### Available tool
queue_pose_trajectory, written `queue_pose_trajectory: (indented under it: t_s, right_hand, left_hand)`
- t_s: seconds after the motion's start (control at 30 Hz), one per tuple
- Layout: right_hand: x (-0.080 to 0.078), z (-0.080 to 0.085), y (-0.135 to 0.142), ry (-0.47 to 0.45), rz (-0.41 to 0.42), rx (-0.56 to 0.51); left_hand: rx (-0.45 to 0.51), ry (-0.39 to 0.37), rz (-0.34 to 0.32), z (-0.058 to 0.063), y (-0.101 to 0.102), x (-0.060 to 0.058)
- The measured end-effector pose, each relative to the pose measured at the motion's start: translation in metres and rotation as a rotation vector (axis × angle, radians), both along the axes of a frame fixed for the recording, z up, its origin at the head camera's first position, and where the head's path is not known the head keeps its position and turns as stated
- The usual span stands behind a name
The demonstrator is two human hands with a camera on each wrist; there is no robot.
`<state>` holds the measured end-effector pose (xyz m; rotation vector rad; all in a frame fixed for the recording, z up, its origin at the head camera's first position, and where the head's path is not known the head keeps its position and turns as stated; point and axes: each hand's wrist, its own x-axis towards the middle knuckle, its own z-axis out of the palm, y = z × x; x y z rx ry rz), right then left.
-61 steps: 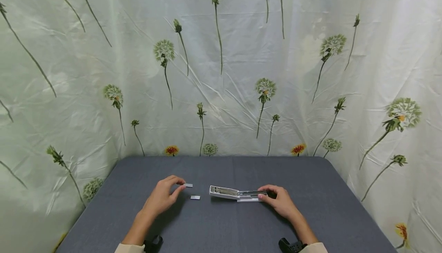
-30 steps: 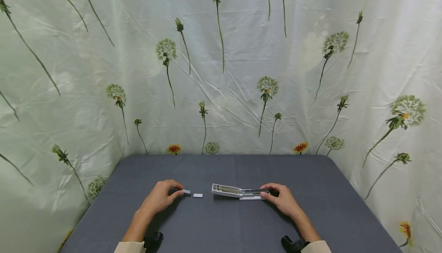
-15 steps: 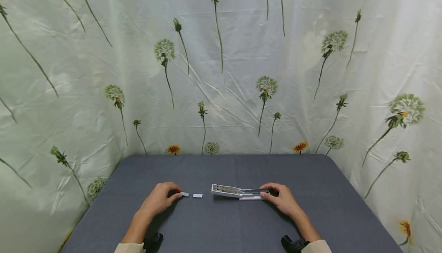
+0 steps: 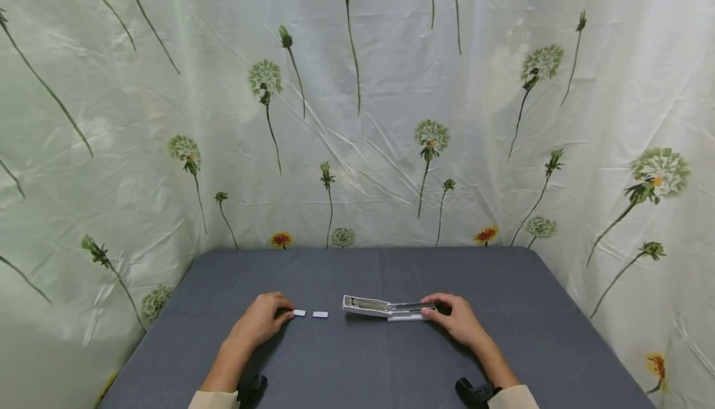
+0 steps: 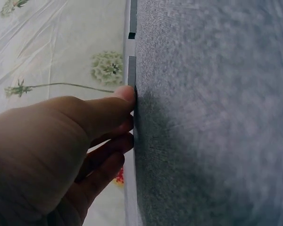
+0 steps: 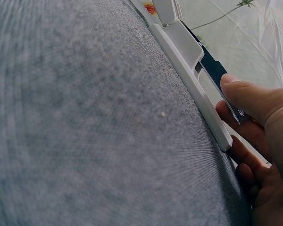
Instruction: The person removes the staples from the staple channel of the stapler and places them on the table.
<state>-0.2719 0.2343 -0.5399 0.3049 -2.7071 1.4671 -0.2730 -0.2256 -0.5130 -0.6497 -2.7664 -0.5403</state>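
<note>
My left hand (image 4: 260, 322) has its thumb and fingertips at the left end of a small strip of staples (image 4: 300, 313), pinching it at table level. A second strip of staples (image 4: 321, 314) lies just to its right, in line with a short gap. In the left wrist view both the near strip (image 5: 131, 69) and the far one stand out at the table's edge. A white stapler (image 4: 365, 306) lies folded wide apart, its top swung to the left. My right hand (image 4: 455, 319) grips its right end, thumb on the metal magazine (image 6: 214, 68) and fingers beneath.
A dark grey cloth covers the table (image 4: 357, 365). Behind it and along both sides hangs a pale curtain (image 4: 380, 86) printed with dandelions. A black wrist strap (image 4: 473, 392) sits on the right forearm.
My left hand has brought its staple strip nearer and slightly left, from behind the other strip into line beside it. My right hand stays on the stapler.
</note>
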Motion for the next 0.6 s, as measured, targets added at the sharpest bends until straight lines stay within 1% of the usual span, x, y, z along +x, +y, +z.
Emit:
queue_pose_trajectory:
  t_s: [0.13, 0.23, 0.33, 0.5, 0.6]
  right_hand:
    - [-0.0001, -0.0004, -0.0006, -0.004, -0.006, 0.012]
    - [0.0001, -0.0015, -0.0007, -0.007, -0.005, 0.008]
    - [0.0006, -0.0011, -0.0006, -0.01, -0.005, 0.002]
    - [-0.0003, -0.0008, -0.0006, -0.005, -0.008, 0.016]
    - [-0.0014, -0.0011, -0.0004, -0.002, -0.009, 0.018]
  left_hand:
    - [-0.001, 0.029, -0.003, -0.001, 0.001, 0.0006]
    - [0.008, 0.034, 0.004, -0.0029, 0.0007, 0.0007]
    - [0.016, 0.006, 0.027, -0.0038, 0.001, 0.0]
    - [0.021, -0.065, 0.066, -0.0023, 0.002, -0.0001]
    - [0.022, -0.082, 0.077, -0.0018, 0.002, 0.0]
